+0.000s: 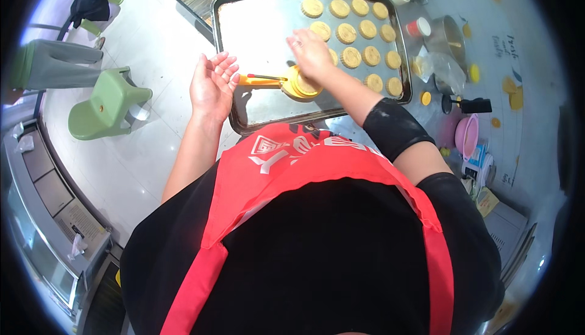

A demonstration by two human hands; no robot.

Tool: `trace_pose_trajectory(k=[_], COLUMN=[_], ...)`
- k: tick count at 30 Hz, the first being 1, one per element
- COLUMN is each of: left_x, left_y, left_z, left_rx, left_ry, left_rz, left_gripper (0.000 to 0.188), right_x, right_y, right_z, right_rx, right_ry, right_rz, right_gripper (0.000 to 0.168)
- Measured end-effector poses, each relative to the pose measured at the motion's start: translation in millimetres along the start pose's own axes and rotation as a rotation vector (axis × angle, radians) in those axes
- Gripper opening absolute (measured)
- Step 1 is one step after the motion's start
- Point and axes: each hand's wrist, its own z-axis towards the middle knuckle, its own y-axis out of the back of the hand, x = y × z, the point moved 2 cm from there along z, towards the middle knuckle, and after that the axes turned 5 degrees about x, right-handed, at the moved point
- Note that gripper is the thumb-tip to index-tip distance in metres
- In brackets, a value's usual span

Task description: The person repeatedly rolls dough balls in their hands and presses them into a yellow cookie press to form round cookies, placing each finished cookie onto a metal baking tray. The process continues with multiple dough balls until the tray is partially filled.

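Observation:
My left hand (212, 83) is palm up at the tray's left side, fingers apart and slightly curled, nothing in it. Its fingertips are right beside the orange handle (256, 81) of a yellow round pastry mould (292, 89), which lies on the metal baking tray (256, 118). A thin red-tipped stick or lever runs along the handle. Inside the mould is a pale round piece of dough (307, 83), partly covered by my right hand (313, 56). That hand reaches over the tray, palm down and slightly blurred; its underside is hidden. Rows of round, fluted pastries (351, 57) fill the tray's right part.
Right of the tray are a red paper cup (418, 27), a steel pot (450, 38), a clear plastic bag (445, 67), a black-handled tool (475, 105) and a pink basin (466, 136). A green stool (103, 106) stands on the floor at left, near another person's legs (64, 63).

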Motion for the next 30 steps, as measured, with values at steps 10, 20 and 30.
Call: trace_pose_trajectory(k=[10, 20, 30], left_x=[8.8, 16.4, 24.3], left_y=[-18.2, -2.3, -22.8], left_z=[-6.4, -9.3, -3.7], left_rx=[0.090, 0.027, 0.171], left_ry=[0.069, 0.124, 0.111], left_rz=[0.044, 0.063, 0.262], left_gripper=[0.044, 0.042, 0.037], right_x=[-30.4, 36.1, -48.2], right_y=[-21.7, 0.1, 1.5], right_z=[13.7, -25.3, -25.3], right_rx=[0.110, 0.421, -0.211], right_ry=[-0.232, -0.270, -0.443], right_rz=[0.469, -0.264, 0.646], right_gripper=[0.048, 0.052, 0.049])
